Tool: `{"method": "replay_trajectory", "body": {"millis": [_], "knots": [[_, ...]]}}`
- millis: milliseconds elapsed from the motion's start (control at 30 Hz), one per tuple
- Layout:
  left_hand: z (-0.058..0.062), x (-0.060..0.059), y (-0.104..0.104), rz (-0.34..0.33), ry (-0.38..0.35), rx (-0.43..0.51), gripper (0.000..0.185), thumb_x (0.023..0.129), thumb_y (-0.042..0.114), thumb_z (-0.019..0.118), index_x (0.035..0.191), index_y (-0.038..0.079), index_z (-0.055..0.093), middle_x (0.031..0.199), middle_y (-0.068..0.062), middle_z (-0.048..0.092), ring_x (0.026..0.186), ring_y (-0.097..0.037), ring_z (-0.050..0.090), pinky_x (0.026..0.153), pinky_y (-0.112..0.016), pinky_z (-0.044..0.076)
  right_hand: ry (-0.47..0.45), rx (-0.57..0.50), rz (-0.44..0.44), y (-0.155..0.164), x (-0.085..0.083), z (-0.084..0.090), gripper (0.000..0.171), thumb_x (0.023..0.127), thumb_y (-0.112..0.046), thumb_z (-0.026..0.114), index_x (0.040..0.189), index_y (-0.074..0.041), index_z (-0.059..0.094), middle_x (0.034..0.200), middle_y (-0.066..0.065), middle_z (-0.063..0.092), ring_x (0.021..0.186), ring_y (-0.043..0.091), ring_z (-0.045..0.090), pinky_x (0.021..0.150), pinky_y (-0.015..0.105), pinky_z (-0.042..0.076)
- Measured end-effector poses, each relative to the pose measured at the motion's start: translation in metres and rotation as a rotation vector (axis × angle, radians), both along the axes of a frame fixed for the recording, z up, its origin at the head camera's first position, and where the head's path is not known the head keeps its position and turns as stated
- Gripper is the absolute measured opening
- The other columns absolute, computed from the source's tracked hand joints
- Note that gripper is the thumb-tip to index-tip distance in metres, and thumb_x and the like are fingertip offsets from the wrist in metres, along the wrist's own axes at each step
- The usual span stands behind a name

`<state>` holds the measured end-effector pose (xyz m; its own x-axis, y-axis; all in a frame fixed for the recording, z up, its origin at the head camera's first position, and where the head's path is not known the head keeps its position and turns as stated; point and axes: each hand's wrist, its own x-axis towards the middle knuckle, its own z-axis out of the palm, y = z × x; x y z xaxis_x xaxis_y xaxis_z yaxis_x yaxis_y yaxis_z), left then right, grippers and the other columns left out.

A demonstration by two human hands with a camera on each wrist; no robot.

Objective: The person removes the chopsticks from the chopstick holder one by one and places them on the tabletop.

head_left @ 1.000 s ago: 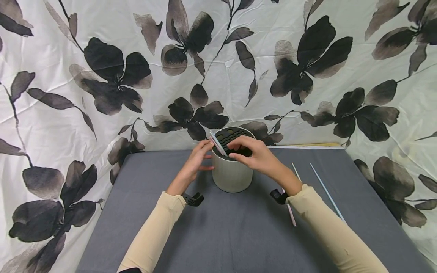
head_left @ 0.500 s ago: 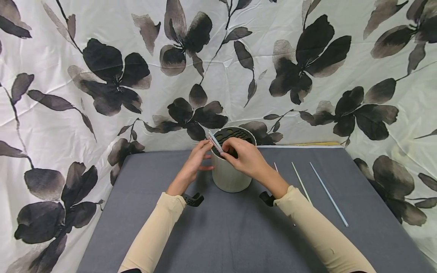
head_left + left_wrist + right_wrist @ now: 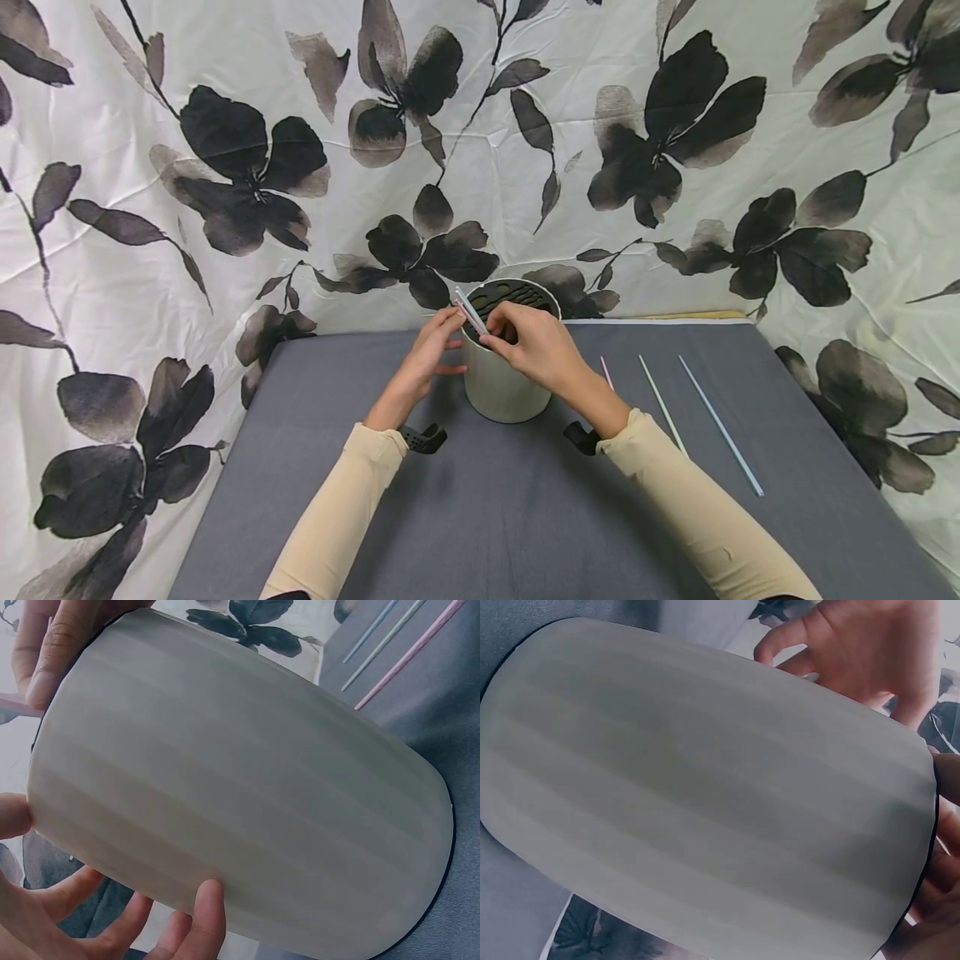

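Observation:
A round off-white holder (image 3: 507, 387) with a dark slotted insert (image 3: 510, 292) stands at the back of the table. Over its left rim lean slim pink and pale blue chopsticks (image 3: 472, 312). My left hand (image 3: 427, 354) pinches their upper ends, its other fingers spread beside the holder; in the left wrist view those fingers (image 3: 210, 915) touch the holder's side. My right hand (image 3: 536, 346) reaches over the front rim and pinches the lower part of the chopsticks. In the right wrist view the holder wall hides most of both hands' grip.
On the grey cloth-covered table (image 3: 480, 517), right of the holder, lie a blue chopstick (image 3: 722, 427), a pale green chopstick (image 3: 662, 402) and a pink chopstick (image 3: 606, 372), partly behind my right forearm. A floral curtain (image 3: 540, 167) hangs close behind the holder.
My right hand has moved left and down from above the holder's opening to pinch the chopsticks. The left hand has stayed nearly still.

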<state>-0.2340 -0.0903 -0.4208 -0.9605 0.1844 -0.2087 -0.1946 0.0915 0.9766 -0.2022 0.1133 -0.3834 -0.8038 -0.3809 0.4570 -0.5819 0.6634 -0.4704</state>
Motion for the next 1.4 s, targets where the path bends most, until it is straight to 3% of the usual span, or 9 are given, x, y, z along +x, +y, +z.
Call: {"method": "replay_trajectory", "body": {"millis": [267, 700, 933, 1200, 1400], "knots": [[0.000, 0.001, 0.000, 0.002, 0.006, -0.003, 0.050, 0.105, 0.048, 0.051, 0.151, 0.026, 0.050, 0.161, -0.007, 0.040, 0.141, -0.042, 0.047, 0.093, -0.059, 0.062, 0.008, -0.005, 0.032, -0.003, -0.001, -0.002, 0.019, 0.095, -0.024, 0.079, 0.110, -0.016, 0.073, 0.100, -0.002, 0.070, 0.082, 0.012, 0.063, 0.068, 0.028, 0.053], [0.000, 0.002, 0.000, -0.003, -0.001, -0.008, 0.054, 0.106, 0.048, 0.051, 0.154, 0.023, 0.047, 0.161, -0.008, 0.039, 0.141, -0.042, 0.046, 0.089, -0.052, 0.065, -0.022, -0.132, 0.021, -0.002, -0.005, -0.004, 0.015, 0.090, -0.027, 0.081, 0.094, -0.016, 0.071, 0.091, -0.002, 0.072, 0.075, 0.012, 0.061, 0.065, 0.029, 0.051], [0.000, 0.001, 0.000, -0.003, -0.001, -0.003, 0.054, 0.105, 0.048, 0.051, 0.153, 0.023, 0.048, 0.160, -0.009, 0.040, 0.140, -0.042, 0.046, 0.085, -0.049, 0.066, 0.003, -0.221, 0.019, 0.002, -0.006, -0.003, 0.010, 0.091, -0.021, 0.079, 0.096, -0.014, 0.075, 0.094, 0.000, 0.075, 0.079, 0.012, 0.065, 0.068, 0.028, 0.054], [-0.001, 0.000, 0.000, -0.001, -0.009, -0.008, 0.054, 0.105, 0.050, 0.052, 0.152, 0.024, 0.049, 0.160, -0.008, 0.040, 0.141, -0.042, 0.046, 0.090, -0.054, 0.064, -0.118, -0.385, 0.018, 0.007, -0.003, 0.006, 0.014, 0.099, -0.016, 0.071, 0.108, -0.009, 0.077, 0.101, 0.007, 0.078, 0.078, 0.019, 0.070, 0.068, 0.028, 0.060], [-0.001, 0.001, 0.000, -0.002, -0.001, -0.012, 0.055, 0.105, 0.049, 0.051, 0.153, 0.023, 0.048, 0.161, -0.008, 0.039, 0.141, -0.043, 0.046, 0.089, -0.054, 0.064, -0.172, -0.480, 0.021, 0.015, -0.001, 0.023, 0.016, 0.103, -0.016, 0.065, 0.101, -0.002, 0.072, 0.117, 0.016, 0.076, 0.096, 0.028, 0.075, 0.076, 0.034, 0.067]]}}
